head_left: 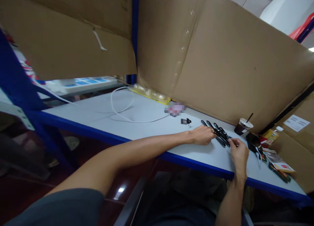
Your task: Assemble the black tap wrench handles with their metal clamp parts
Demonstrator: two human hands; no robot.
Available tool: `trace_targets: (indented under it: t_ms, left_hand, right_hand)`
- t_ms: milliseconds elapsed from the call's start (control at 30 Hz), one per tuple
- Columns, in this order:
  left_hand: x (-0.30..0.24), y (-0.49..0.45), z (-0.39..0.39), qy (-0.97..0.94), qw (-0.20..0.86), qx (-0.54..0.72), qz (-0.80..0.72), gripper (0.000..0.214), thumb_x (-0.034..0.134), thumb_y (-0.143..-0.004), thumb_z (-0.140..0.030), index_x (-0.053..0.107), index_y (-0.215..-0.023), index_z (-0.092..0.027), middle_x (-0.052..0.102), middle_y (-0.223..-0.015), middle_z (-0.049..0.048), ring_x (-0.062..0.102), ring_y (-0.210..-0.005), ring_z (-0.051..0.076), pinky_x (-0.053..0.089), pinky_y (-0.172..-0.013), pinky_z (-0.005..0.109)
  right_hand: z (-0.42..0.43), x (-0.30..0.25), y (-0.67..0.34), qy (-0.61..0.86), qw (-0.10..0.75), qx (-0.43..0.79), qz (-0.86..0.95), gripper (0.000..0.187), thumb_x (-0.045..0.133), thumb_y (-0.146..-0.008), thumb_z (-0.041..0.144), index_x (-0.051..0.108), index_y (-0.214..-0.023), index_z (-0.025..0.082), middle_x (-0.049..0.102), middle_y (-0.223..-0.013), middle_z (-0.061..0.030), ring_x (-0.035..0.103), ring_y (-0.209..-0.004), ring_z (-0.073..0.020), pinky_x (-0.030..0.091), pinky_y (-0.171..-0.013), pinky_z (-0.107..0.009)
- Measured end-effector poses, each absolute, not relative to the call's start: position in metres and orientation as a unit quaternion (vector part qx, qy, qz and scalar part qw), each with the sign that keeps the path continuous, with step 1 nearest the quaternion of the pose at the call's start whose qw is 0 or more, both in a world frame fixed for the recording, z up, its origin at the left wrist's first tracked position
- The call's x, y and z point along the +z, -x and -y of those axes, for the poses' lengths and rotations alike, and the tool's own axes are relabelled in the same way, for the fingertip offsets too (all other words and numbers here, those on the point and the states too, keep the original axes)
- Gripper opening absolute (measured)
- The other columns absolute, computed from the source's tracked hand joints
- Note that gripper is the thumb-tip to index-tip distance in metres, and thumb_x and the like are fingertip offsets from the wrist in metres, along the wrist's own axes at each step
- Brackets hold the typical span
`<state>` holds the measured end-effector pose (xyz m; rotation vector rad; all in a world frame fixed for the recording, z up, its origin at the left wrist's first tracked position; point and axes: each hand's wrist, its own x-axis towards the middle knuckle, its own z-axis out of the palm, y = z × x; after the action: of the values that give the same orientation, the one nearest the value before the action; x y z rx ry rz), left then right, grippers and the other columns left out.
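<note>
Several slim black parts (pixel 219 133) lie side by side on the grey table (pixel 137 121) near the cardboard wall. My left hand (pixel 202 135) rests on the table at their left end, fingers curled and touching one of them. My right hand (pixel 239 151) sits at their right end, its thumb and fingers pinched on the near tip of a black part. A small black metal clip (pixel 185 121) with tiny screws beside it lies just left of the row.
An iced coffee cup with a straw (pixel 242 126), a bottle and snack packets (pixel 276 157) crowd the table's right end. A white cable (pixel 122 111) loops across the left half, with a power strip (pixel 80 83) behind. Cardboard sheets (pixel 220 62) wall the back. The blue table edge (pixel 85 129) runs in front.
</note>
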<state>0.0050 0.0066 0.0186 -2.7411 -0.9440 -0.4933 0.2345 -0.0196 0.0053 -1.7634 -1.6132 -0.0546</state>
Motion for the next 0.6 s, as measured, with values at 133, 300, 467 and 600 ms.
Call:
trace_targets:
  t_ms: [133, 300, 467, 600]
  left_hand:
    - [0.018, 0.0, -0.009, 0.919, 0.075, -0.168, 0.35, 0.019, 0.054, -0.084, -0.01, 0.07, -0.092, -0.016, 0.072, -0.1, 0.014, 0.068, -0.091, 0.027, 0.049, -0.065, 0.034]
    - [0.014, 0.003, -0.012, 0.913, 0.052, -0.162, 0.37, 0.021, 0.054, -0.084, -0.009, 0.071, -0.093, -0.015, 0.071, -0.104, 0.0163, 0.066, -0.095, 0.028, 0.052, -0.072, 0.036]
    - [0.005, 0.001, -0.015, 0.908, 0.084, -0.159, 0.378, 0.025, 0.053, -0.09, -0.016, 0.069, -0.109, -0.013, 0.067, -0.115, 0.0182, 0.063, -0.109, 0.031, 0.054, -0.079, 0.038]
    - [-0.003, -0.001, -0.021, 0.905, 0.064, -0.146, 0.395, 0.03, 0.053, -0.097, -0.028, 0.066, -0.118, -0.012, 0.068, -0.113, 0.0196, 0.065, -0.108, 0.032, 0.054, -0.086, 0.042]
  right_hand:
    - [0.009, 0.011, -0.279, 0.734, 0.328, -0.065, 0.591, 0.04, 0.051, -0.086, 0.042, 0.078, -0.099, 0.016, 0.078, -0.098, -0.0154, 0.068, -0.087, -0.0284, 0.045, -0.076, -0.036]
    - [-0.001, 0.008, -0.311, 0.753, 0.26, -0.037, 0.603, 0.031, 0.059, -0.084, 0.036, 0.079, -0.097, 0.018, 0.079, -0.097, -0.013, 0.07, -0.091, -0.0268, 0.047, -0.076, -0.033]
    - [-0.01, 0.001, -0.31, 0.759, 0.202, 0.001, 0.619, 0.028, 0.066, -0.08, 0.035, 0.079, -0.1, 0.02, 0.077, -0.092, -0.0084, 0.069, -0.084, -0.022, 0.044, -0.07, -0.029]
    - [-0.01, 0.001, -0.318, 0.771, 0.158, 0.024, 0.616, 0.022, 0.068, -0.078, 0.036, 0.076, -0.091, 0.02, 0.073, -0.076, -0.0035, 0.065, -0.071, -0.0192, 0.042, -0.065, -0.027]
